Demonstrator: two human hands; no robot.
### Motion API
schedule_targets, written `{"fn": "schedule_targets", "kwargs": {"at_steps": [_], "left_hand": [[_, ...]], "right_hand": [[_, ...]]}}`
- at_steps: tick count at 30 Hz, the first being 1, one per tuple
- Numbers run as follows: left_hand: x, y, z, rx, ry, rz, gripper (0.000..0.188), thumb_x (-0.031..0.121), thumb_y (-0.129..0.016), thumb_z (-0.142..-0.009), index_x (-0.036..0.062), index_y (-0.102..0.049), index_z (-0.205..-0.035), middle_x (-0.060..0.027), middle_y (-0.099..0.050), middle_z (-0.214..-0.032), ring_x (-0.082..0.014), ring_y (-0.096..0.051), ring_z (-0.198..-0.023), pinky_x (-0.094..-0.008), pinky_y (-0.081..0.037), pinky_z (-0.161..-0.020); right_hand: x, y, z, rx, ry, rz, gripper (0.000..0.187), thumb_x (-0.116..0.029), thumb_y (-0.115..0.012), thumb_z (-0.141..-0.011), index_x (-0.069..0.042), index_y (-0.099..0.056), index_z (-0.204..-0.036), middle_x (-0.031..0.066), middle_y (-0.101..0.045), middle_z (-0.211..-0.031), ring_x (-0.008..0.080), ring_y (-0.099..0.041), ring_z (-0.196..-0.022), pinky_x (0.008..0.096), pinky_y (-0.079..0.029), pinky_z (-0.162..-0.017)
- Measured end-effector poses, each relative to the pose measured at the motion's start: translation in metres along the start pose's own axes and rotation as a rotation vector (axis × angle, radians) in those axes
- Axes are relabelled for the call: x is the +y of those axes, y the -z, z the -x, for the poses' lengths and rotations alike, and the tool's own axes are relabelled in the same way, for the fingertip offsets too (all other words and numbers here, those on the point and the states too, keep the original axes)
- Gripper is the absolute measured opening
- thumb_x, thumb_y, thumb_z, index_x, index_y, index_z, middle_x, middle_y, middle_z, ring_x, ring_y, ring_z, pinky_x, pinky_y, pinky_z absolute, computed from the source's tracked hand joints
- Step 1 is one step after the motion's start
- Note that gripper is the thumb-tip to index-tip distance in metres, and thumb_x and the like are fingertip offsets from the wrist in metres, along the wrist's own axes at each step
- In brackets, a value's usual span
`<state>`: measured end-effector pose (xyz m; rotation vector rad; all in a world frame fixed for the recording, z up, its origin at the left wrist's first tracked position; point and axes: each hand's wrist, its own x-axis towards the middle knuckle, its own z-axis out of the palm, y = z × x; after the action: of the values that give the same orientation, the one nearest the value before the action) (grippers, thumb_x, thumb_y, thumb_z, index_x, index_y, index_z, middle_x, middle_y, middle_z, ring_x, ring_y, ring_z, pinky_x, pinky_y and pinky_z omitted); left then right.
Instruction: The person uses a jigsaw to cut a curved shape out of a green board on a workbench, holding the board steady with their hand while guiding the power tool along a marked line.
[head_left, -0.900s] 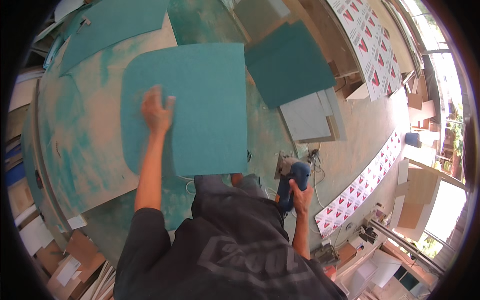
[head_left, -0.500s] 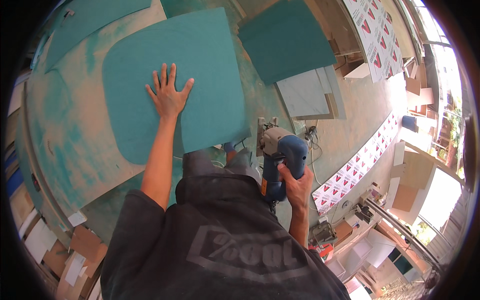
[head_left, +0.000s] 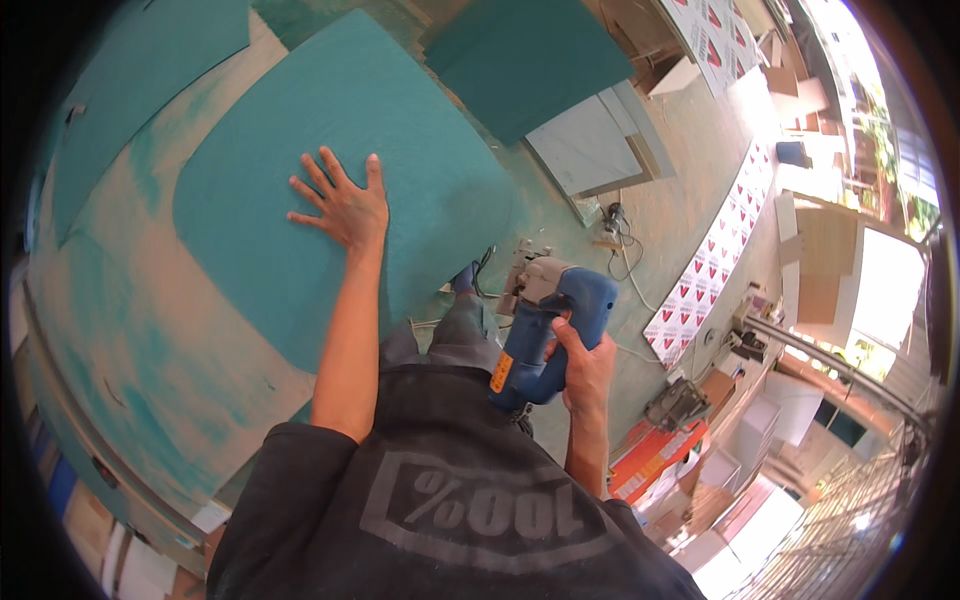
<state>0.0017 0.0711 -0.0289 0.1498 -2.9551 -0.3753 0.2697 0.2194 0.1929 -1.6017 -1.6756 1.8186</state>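
My left hand (head_left: pixel 348 208) lies flat with its fingers spread on a large teal panel (head_left: pixel 260 150), which has one rounded side and sits on a pale worktable (head_left: pixel 130 330) smeared with teal. In my right hand (head_left: pixel 588 368) is a blue corded jigsaw (head_left: pixel 585 295) with a grey head. I hold it by its loop handle, away from the panel and over the floor side. Its base plate faces away from me; the blade cannot be made out.
Another teal sheet (head_left: pixel 150 90) rests at the table's far left. Beyond the panel are a dark green board (head_left: pixel 530 60) and a pale grey board (head_left: pixel 580 145). A plug with a cable (head_left: pixel 613 222) lies on the floor, near a long printed strip (head_left: pixel 710 260). An orange-red box (head_left: pixel 655 460) is at right.
The teal panel has turned counterclockwise on the table under my left hand. My view has shifted to the right. The jigsaw stays in my right hand, a little lower and nearer to me.
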Motion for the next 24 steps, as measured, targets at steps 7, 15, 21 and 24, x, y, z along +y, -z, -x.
{"fn": "schedule_targets", "kwargs": {"at_steps": [7,15,21,24], "left_hand": [[0.024,-0.018,-0.046,-0.086,-0.427,0.1,0.074,0.059,-0.047,-0.102,0.0109,-0.039,-0.158,-0.0127,-0.036,-0.165,-0.0384,-0.021,-0.156,-0.0747,-0.011,-0.117],[0.083,-0.016,-0.127,-0.281,-0.91,0.187,0.076,0.074,-0.06,-0.087,0.0166,-0.059,-0.137,-0.0024,-0.057,-0.142,-0.0229,-0.039,-0.147,-0.0672,-0.014,-0.122],[0.039,-0.02,-0.122,-0.079,-0.606,0.217,0.078,0.077,-0.06,-0.086,0.0137,-0.061,-0.132,-0.0003,-0.055,-0.144,-0.0223,-0.037,-0.148,-0.068,-0.014,-0.121],[-0.006,-0.011,-0.127,-0.025,-0.587,0.141,0.077,0.074,-0.062,-0.087,0.0165,-0.058,-0.139,0.0015,-0.051,-0.151,-0.0215,-0.034,-0.151,-0.0688,-0.013,-0.121]], "right_hand": [[0.007,-0.048,0.026,0.041,0.006,0.06,0.021,-0.013,-0.077,-0.092,0.002,-0.066,-0.101,0.0041,-0.066,-0.08,0.0106,-0.06,-0.066,0.0279,-0.048,-0.061],[0.035,-0.028,0.033,0.047,-0.007,0.123,0.016,-0.013,-0.076,-0.091,0.0,-0.067,-0.097,0.0019,-0.064,-0.075,0.0096,-0.06,-0.065,0.0261,-0.046,-0.062],[0.029,-0.007,0.028,0.103,0.055,0.23,0.014,-0.01,-0.075,-0.091,0.0,-0.067,-0.097,0.0009,-0.063,-0.074,0.0093,-0.059,-0.066,0.0256,-0.045,-0.062],[0.017,-0.003,0.023,0.105,0.073,0.274,0.013,-0.009,-0.075,-0.091,0.0,-0.066,-0.096,0.0004,-0.063,-0.075,0.0089,-0.059,-0.067,0.0252,-0.045,-0.063]]}}
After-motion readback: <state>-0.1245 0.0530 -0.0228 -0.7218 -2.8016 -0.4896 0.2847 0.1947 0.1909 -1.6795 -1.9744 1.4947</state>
